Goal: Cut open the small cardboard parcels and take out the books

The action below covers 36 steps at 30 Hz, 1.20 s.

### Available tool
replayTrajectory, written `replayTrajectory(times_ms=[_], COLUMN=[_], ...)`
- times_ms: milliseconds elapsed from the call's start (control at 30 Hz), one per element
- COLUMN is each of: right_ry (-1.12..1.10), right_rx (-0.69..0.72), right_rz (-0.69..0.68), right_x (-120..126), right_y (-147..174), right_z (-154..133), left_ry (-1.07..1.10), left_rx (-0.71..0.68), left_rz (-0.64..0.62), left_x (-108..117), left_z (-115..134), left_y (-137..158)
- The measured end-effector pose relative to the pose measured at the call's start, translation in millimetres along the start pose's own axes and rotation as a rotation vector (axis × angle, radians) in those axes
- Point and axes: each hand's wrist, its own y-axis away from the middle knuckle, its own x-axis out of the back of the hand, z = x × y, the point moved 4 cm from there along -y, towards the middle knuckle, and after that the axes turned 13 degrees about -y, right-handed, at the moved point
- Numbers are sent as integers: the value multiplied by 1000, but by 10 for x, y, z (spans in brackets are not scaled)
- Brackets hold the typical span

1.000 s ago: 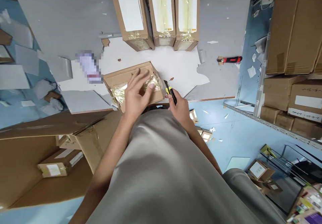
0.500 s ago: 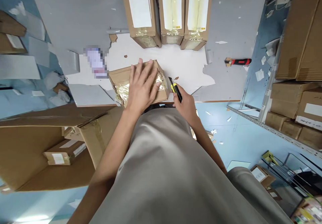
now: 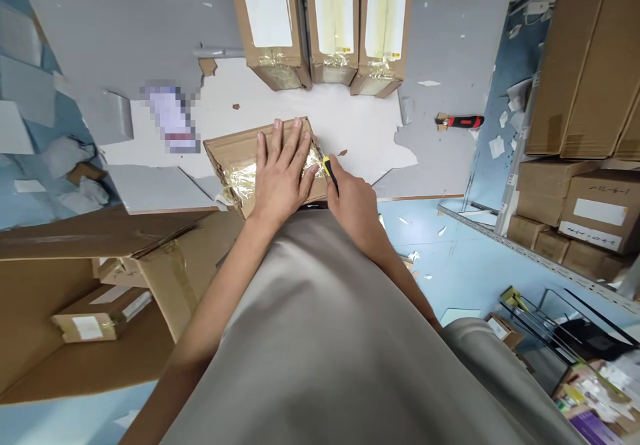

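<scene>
A brown cardboard box (image 3: 235, 148) with shiny clear tape (image 3: 244, 179) lies at the table's near edge. My left hand (image 3: 283, 171) rests flat on top of it, fingers spread. In my right hand (image 3: 353, 198) is a yellow and black box cutter (image 3: 329, 168), gripped with the fingers wrapped round its handle. The cutter's tip meets the box's right end, near the tape; the blade itself is hard to make out there.
Three taped, labelled boxes (image 3: 334, 25) stand at the back of the table (image 3: 440, 51). A red and black knife (image 3: 463, 122) lies to the right, a pixelated item (image 3: 173, 118) to the left. A big open carton (image 3: 165, 285) holding smaller boxes stands at lower left. Shelved boxes (image 3: 595, 205) are at right.
My right hand has moved left, bringing the box cutter from beside the box to its right end. My left hand stays flat on the box. The whole view has shifted slightly.
</scene>
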Motion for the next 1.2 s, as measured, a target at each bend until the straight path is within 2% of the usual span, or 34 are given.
replayTrajectory(times_ms=[133, 300, 467, 600, 700, 800, 933, 1033, 1100, 1200], right_ry=[-87, -123, -60, -48, -93, -259, -667, -834, -858, -883], right_rx=[37, -27, -86, -136, -135, -104, -23, -16, -17, -41], right_rz=[53, 51, 20, -2, 34, 97, 153, 264, 295, 217], right_x=[-117, -259, -256, -253, -274, -317, -346, -331, -388, -644], right_y=[7, 220, 421, 400, 368, 429, 539, 320, -55, -775], right_z=[-24, 64, 27, -58, -7, 171, 441, 690, 877, 1102], left_ry=[52, 110, 115, 107, 117, 106, 89, 92, 93, 88], left_rx=[-4, 5, 11, 12, 1, -6, -17, -23, -14, 17], left_rz=[43, 83, 83, 88, 103, 103, 91, 91, 104, 137], left_x=[-18, -46, -83, -98, -93, -75, -10, 72, 134, 229], left_z=[-9, -4, 16, 7, -8, -25, -80, -201, -335, -582], left_y=[7, 32, 49, 44, 26, 9, 46, 167, 294, 526])
